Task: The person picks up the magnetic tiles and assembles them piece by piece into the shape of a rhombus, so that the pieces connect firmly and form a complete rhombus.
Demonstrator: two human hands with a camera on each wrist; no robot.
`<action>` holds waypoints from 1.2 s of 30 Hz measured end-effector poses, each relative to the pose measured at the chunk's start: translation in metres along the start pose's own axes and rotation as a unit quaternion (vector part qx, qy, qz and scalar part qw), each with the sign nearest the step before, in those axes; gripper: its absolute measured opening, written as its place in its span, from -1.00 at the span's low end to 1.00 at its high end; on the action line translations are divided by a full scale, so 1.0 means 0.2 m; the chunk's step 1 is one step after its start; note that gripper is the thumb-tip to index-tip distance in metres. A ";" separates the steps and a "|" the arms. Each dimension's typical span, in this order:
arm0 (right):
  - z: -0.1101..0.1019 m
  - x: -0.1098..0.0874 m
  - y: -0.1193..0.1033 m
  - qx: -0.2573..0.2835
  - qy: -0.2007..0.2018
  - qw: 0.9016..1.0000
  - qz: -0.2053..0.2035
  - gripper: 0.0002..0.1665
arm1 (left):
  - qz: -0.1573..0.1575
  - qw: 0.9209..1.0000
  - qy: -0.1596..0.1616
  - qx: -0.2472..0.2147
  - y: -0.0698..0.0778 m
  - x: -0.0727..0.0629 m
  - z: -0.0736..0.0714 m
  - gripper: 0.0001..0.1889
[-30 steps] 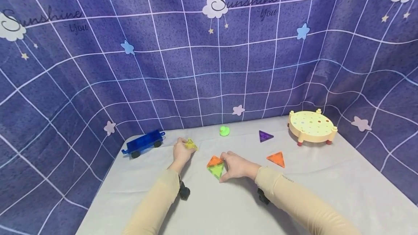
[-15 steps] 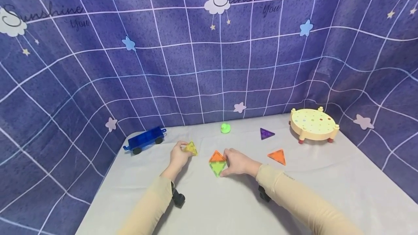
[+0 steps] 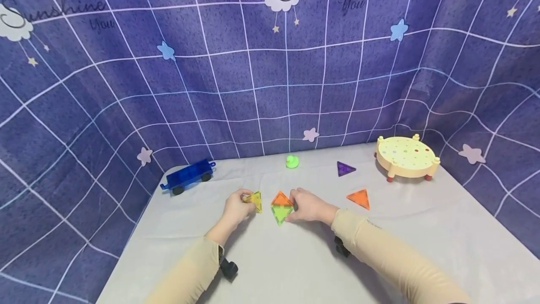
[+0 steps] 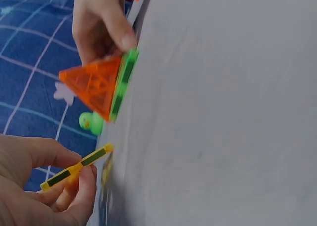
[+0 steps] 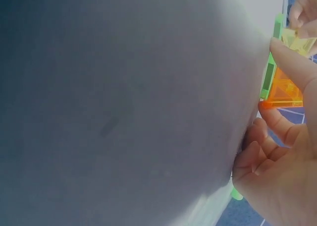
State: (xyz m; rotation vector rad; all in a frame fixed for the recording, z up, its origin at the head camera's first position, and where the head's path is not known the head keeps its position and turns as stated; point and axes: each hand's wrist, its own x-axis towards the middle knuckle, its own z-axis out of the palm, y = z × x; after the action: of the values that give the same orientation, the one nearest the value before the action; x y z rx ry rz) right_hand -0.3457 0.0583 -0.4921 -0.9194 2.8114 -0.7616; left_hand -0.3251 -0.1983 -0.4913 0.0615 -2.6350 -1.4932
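My left hand (image 3: 238, 209) pinches a yellow triangular magnetic tile (image 3: 255, 201) between thumb and fingers. In the left wrist view the yellow tile (image 4: 89, 159) shows edge-on, apart from the other tiles. An orange triangular magnetic tile (image 3: 281, 199) stands up along one edge of a green triangular magnetic tile (image 3: 280, 214), which lies low on the table. My right hand (image 3: 311, 204) grips this pair from the right, thumb at the green tile and index finger at the orange one. In the right wrist view the thumb partly covers the green tile (image 5: 270, 70).
Another orange triangular tile (image 3: 360, 199) and a purple triangular tile (image 3: 345, 169) lie to the right. A green toy duck (image 3: 292, 162) sits at the back. A blue wheeled trailer (image 3: 187, 176) stands back left, and a cream round toy table (image 3: 406, 156) back right.
My left hand has brought the yellow tile toward me and to the right, closer to the orange and green pair, turning it. My right hand keeps its grip on the pair.
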 end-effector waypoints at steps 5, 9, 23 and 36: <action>-0.01 -0.01 0.00 0.002 -0.002 1.000 -0.005 -0.53 | 0.001 1.000 -0.021 -0.019 0.03 -0.06 0.03 -0.58; -0.03 -0.02 0.00 0.012 0.002 1.000 -0.024 -0.64 | -0.003 0.999 -0.031 -0.018 0.04 -0.10 0.04 -0.63; -0.05 -0.02 0.00 0.048 0.021 0.999 -0.005 -0.76 | -0.005 0.998 -0.042 -0.044 0.09 -0.14 0.10 -0.63; -0.05 -0.05 -0.01 0.107 0.025 0.994 0.024 -0.76 | -0.017 0.995 -0.064 -0.073 0.09 -0.16 0.16 -0.55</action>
State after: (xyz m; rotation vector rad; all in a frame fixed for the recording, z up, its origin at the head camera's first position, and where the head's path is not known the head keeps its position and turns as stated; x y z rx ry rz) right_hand -0.3380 0.0677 -0.4822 -0.8051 2.7131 -1.0679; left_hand -0.2974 -0.1593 -0.4946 -0.0014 -2.6223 -1.7527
